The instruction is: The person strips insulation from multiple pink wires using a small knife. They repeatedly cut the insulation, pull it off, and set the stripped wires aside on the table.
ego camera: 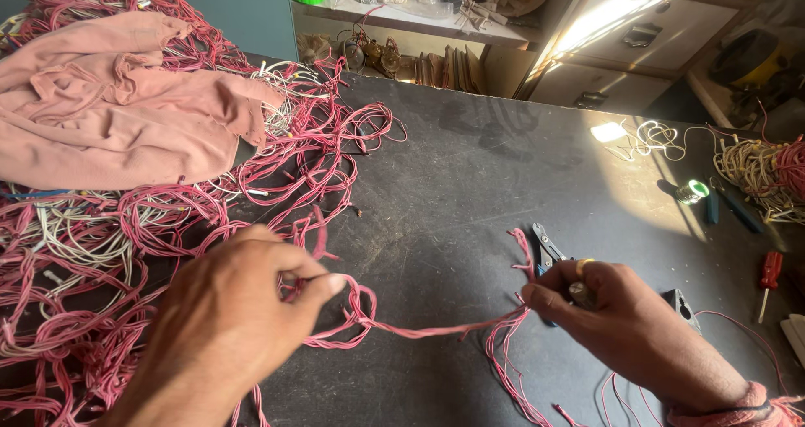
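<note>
My left hand [239, 305] pinches a thin pink wire bundle [436, 331] at its looped left end, beside a big tangle of pink and white wires [126, 226]. My right hand [612, 310], with a ring on one finger, grips the same bundle at its right end, so the wires stretch taut between both hands over the dark table [470, 184]. More pink wire ends hang down below my right hand. A pair of pliers [547, 247] lies on the table just behind my right hand.
A pink cloth [109, 108] lies on the wire pile at the left. At the right are a solder spool [693, 192], a red screwdriver [767, 280], a small black block [681, 305] and another wire heap [763, 171]. Cluttered shelves [419, 16] stand behind the table.
</note>
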